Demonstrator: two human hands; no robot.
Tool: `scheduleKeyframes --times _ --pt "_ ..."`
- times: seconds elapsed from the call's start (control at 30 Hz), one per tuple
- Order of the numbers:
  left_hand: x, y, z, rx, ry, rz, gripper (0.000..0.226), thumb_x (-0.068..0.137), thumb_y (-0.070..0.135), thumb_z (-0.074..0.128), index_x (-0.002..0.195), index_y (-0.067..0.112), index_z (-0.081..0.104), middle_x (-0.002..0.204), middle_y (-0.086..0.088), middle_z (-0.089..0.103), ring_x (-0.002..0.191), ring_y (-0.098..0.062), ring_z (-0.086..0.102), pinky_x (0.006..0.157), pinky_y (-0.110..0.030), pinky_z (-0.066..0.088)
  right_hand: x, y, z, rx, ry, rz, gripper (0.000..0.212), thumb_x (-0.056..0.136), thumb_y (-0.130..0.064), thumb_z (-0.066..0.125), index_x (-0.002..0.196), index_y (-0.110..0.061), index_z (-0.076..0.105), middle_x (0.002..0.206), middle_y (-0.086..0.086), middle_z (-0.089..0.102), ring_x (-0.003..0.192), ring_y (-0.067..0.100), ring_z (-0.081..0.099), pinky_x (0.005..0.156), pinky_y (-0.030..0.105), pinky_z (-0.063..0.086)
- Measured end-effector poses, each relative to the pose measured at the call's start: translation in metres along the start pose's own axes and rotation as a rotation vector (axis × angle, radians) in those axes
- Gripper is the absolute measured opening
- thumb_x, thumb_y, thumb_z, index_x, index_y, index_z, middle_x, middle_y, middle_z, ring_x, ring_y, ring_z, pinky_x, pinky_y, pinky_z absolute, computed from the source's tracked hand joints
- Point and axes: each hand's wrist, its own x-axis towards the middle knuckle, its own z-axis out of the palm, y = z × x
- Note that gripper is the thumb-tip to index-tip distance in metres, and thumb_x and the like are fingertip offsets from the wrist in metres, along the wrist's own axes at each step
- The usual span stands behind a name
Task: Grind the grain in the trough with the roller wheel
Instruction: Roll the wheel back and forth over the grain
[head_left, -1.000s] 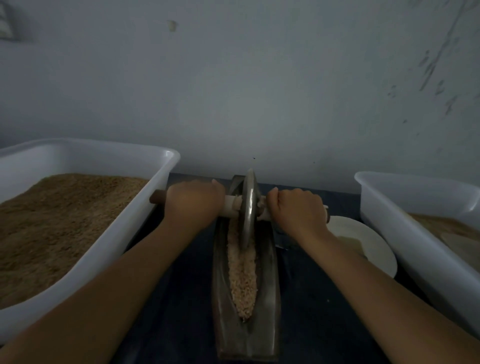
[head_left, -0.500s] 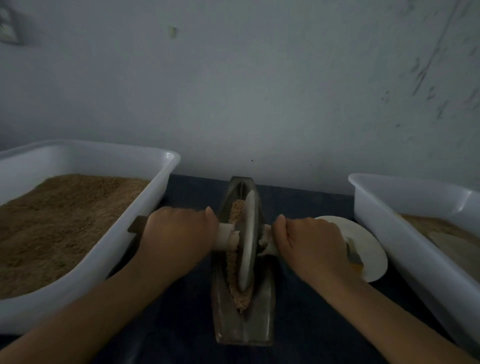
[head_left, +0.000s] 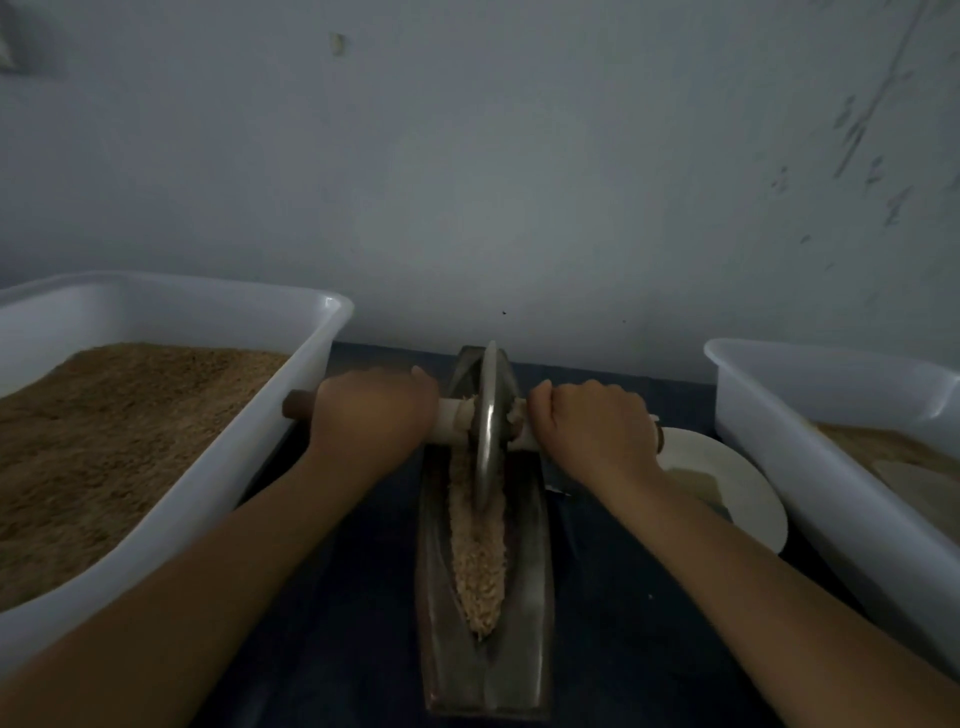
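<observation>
A narrow dark metal trough (head_left: 535, 597) lies lengthwise on the dark table, pointing away from me. Pale crushed grain (head_left: 480, 566) fills its groove from the middle to the near end. A metal roller wheel (head_left: 488, 421) stands upright in the far part of the trough on a wooden axle. My left hand (head_left: 371, 415) grips the axle left of the wheel, and the axle's brown end sticks out beyond it. My right hand (head_left: 592, 426) grips the axle on the wheel's right side.
A large white tub (head_left: 311, 353) heaped with brown grain stands close on the left, near my left forearm. A second white tub (head_left: 779, 415) stands on the right. Between it and the trough lies a white plate (head_left: 727, 483). A bluish wall rises just behind the trough.
The wheel rolled toward me to the trough's near part half a second ago, and has now rolled back to the far end. Both hands stayed on the axle.
</observation>
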Motion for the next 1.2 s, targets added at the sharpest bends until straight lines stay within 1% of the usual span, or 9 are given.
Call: scheduleKeyframes --times 0.13,0.27,0.5,0.63,0.77,0.9,1.0,1.07,1.2 --pt "0.014 0.000 0.007 0.030 -0.096 -0.027 0.051 0.051 0.010 0.086 0.095 -0.008 0.066 0.055 -0.014 0.061 0.041 -0.024 0.057 0.038 -0.026 0.044 0.013 0.002 0.008 -0.052 -0.060 -0.001 0.039 0.096 -0.025 0.022 0.075 -0.018 0.055 0.068 0.003 0.056 0.046 0.014 0.016 0.047 0.030 0.004" --pt "0.011 0.003 0.012 0.013 -0.204 0.015 0.052 0.096 0.018 0.042 0.137 -0.004 0.019 0.108 -0.014 0.059 0.088 -0.028 0.061 0.063 -0.033 0.043 0.008 0.002 0.004 -0.064 -0.083 -0.035 0.037 0.096 -0.023 0.024 0.066 -0.017 0.044 0.061 0.002 0.049 0.046 0.015 0.019 0.047 0.029 0.006" --pt "-0.028 0.001 -0.030 -0.192 -0.175 0.084 0.056 0.050 0.004 0.086 0.097 -0.014 0.061 0.056 -0.021 0.057 0.040 -0.028 0.054 0.040 -0.030 0.045 -0.029 -0.005 -0.022 0.105 0.024 -0.062 0.057 0.096 -0.027 0.036 0.041 -0.024 0.025 0.036 -0.010 0.022 0.033 0.005 0.017 0.043 0.023 0.007" --pt "-0.039 0.005 -0.035 -0.108 -0.230 0.127 0.062 0.094 0.026 0.046 0.137 -0.001 0.010 0.107 -0.009 0.056 0.083 -0.019 0.057 0.063 -0.028 0.040 -0.048 -0.003 -0.037 0.101 -0.074 -0.085 0.049 0.097 -0.032 0.023 0.048 -0.024 0.029 0.041 -0.007 0.029 0.036 0.007 0.026 0.042 0.024 0.016" --pt "-0.040 0.001 -0.051 -0.141 -0.271 0.094 0.064 0.070 0.021 0.077 0.120 -0.006 0.047 0.071 -0.010 0.059 0.049 -0.016 0.050 0.046 -0.022 0.032 -0.058 -0.003 -0.048 0.118 -0.123 -0.111 0.043 0.095 -0.035 0.015 0.055 -0.025 0.028 0.046 -0.006 0.033 0.040 0.009 0.033 0.046 0.028 0.027" --pt "-0.037 0.005 -0.032 -0.067 -0.268 0.145 0.072 0.089 0.022 0.055 0.140 -0.004 0.012 0.106 -0.013 0.058 0.087 -0.025 0.061 0.062 -0.029 0.039 -0.048 -0.005 -0.041 0.105 -0.104 -0.059 0.052 0.092 -0.038 0.011 0.048 -0.023 0.034 0.042 -0.005 0.033 0.038 0.007 0.029 0.043 0.025 0.017" --pt "-0.027 0.000 -0.030 -0.056 -0.244 0.105 0.077 0.054 0.016 0.086 0.116 -0.013 0.052 0.068 -0.019 0.062 0.051 -0.027 0.060 0.045 -0.030 0.045 -0.035 -0.004 -0.027 0.071 -0.068 -0.027 0.053 0.095 -0.033 0.023 0.044 -0.021 0.031 0.042 -0.006 0.029 0.038 0.010 0.024 0.044 0.028 0.012" --pt "-0.021 -0.002 -0.015 -0.084 -0.046 0.071 0.057 0.039 0.004 0.089 0.090 -0.011 0.067 0.049 -0.016 0.056 0.035 -0.025 0.052 0.034 -0.028 0.043 -0.024 -0.004 -0.018 0.062 -0.030 -0.001 0.054 0.096 -0.028 0.033 0.043 -0.020 0.028 0.042 -0.006 0.025 0.039 0.012 0.020 0.045 0.027 0.007" --pt "-0.004 -0.001 0.002 0.017 0.115 0.014 0.018 0.060 -0.001 0.076 0.078 -0.002 0.071 0.048 -0.010 0.055 0.036 -0.021 0.051 0.037 -0.023 0.043 -0.006 -0.003 -0.004 0.037 0.049 -0.017 0.051 0.094 -0.022 0.044 0.044 -0.014 0.037 0.042 0.002 0.038 0.041 0.023 0.032 0.047 0.025 0.003"
